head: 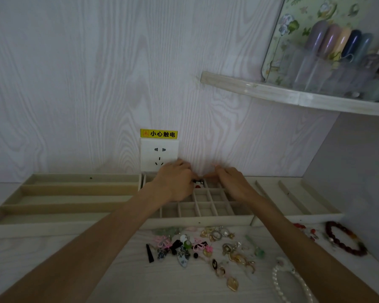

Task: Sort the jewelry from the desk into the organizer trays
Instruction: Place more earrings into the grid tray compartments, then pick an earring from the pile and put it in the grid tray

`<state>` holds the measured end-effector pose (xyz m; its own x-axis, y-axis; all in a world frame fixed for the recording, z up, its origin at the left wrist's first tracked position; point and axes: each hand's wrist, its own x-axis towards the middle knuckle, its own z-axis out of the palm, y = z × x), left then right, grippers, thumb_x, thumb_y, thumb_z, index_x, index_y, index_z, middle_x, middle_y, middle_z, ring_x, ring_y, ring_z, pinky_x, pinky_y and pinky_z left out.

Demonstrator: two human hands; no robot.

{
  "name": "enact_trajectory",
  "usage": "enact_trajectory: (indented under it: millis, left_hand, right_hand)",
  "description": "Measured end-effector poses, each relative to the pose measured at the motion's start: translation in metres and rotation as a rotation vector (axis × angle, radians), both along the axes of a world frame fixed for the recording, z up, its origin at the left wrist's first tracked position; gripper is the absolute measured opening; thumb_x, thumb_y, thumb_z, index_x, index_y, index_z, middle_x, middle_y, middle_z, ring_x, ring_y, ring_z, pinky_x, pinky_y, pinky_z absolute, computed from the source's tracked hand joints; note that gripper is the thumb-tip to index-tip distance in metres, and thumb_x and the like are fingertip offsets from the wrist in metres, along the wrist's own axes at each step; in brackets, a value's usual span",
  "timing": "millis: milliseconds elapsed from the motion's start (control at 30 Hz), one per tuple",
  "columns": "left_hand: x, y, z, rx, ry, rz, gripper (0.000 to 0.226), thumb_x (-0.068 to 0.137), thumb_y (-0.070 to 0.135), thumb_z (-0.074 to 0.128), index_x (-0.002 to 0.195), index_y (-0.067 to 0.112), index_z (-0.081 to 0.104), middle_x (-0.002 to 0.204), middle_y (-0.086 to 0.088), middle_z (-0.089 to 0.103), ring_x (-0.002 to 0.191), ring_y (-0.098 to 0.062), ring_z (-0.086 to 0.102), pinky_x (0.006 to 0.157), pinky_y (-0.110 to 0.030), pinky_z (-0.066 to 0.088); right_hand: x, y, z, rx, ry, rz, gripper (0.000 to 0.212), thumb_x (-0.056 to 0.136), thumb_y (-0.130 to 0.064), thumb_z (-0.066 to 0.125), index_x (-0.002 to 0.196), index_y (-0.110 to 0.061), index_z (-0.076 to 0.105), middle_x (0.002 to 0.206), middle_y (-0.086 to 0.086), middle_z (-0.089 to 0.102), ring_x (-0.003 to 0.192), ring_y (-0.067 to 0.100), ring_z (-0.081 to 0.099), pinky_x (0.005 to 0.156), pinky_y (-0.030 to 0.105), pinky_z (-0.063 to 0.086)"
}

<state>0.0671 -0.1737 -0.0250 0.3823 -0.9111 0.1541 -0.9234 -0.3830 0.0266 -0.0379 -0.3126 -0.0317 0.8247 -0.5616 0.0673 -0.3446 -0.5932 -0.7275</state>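
Observation:
Three beige organizer trays line the back of the desk: a long-slot tray (74, 190), a grid tray (206, 209) in the middle and a slotted tray (293, 200) on the right. Both hands reach over the grid tray's far row. My left hand (175, 182) has its fingers curled at a far cell where a small red, white and black piece (198, 183) lies; whether it pinches that piece is hidden. My right hand (230, 182) hovers beside it, fingers bent down over the neighbouring cells. A pile of earrings and charms (197, 248) lies on the desk in front of the trays.
A white pearl strand (291, 283) and a dark red bead bracelet (346, 239) lie at the right of the desk. A wall socket (159, 155) with a yellow warning label sits just behind the hands. A shelf (293, 97) with bottles overhangs the upper right.

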Motion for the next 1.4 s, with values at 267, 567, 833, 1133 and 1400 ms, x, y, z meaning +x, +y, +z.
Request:
enact_trajectory:
  millis: [267, 567, 833, 1133, 1400]
  left_hand:
    - [-0.02, 0.035, 0.009, -0.093, 0.159, 0.019, 0.038, 0.094, 0.028, 0.045, 0.132, 0.03, 0.052, 0.121, 0.003, 0.053, 0.112, -0.016, 0.043, 0.085, -0.031, 0.039]
    - [-0.085, 0.092, -0.012, -0.425, 0.392, -0.004, 0.028, 0.092, 0.022, 0.053, 0.116, 0.032, 0.064, 0.105, 0.018, 0.061, 0.093, -0.001, 0.055, 0.081, -0.026, 0.048]
    - [-0.11, 0.095, -0.011, -0.499, 0.459, -0.087, 0.021, 0.089, 0.025, 0.061, 0.108, 0.033, 0.067, 0.097, 0.026, 0.06, 0.087, 0.007, 0.058, 0.082, -0.025, 0.051]
    - [-0.111, 0.1, 0.002, -0.328, 0.897, -0.113, 0.02, 0.088, 0.021, 0.063, 0.102, 0.035, 0.068, 0.097, 0.019, 0.069, 0.089, 0.005, 0.064, 0.081, -0.017, 0.051]
    - [-0.126, 0.105, 0.026, -0.298, 1.162, -0.038, 0.024, 0.089, 0.046, 0.051, 0.095, 0.033, 0.07, 0.087, 0.019, 0.073, 0.073, 0.007, 0.065, 0.057, -0.007, 0.043]
  right_hand:
    - [-0.056, 0.015, 0.029, -0.03, -0.004, 0.128, 0.026, 0.092, -0.04, 0.051, 0.098, -0.026, 0.073, 0.097, -0.006, 0.07, 0.093, 0.009, 0.062, 0.085, 0.024, 0.046]
    - [-0.121, 0.072, 0.017, -0.271, 0.034, 0.265, 0.012, 0.084, -0.024, 0.067, 0.093, -0.03, 0.073, 0.084, -0.019, 0.065, 0.074, -0.007, 0.053, 0.065, 0.007, 0.04]
    - [-0.164, 0.097, -0.001, -0.441, 0.163, 0.136, 0.017, 0.071, -0.051, 0.073, 0.076, -0.035, 0.069, 0.081, -0.015, 0.059, 0.079, 0.001, 0.048, 0.066, 0.016, 0.037]
    - [-0.166, 0.1, 0.018, 0.217, -0.153, 0.086, 0.008, 0.08, -0.032, 0.067, 0.072, -0.03, 0.07, 0.07, -0.012, 0.066, 0.064, -0.001, 0.054, 0.061, 0.009, 0.04]
    - [-0.149, 0.112, 0.021, 0.833, -0.252, 0.086, 0.014, 0.077, -0.034, 0.062, 0.074, -0.025, 0.073, 0.076, -0.005, 0.057, 0.07, 0.008, 0.048, 0.072, 0.023, 0.037]
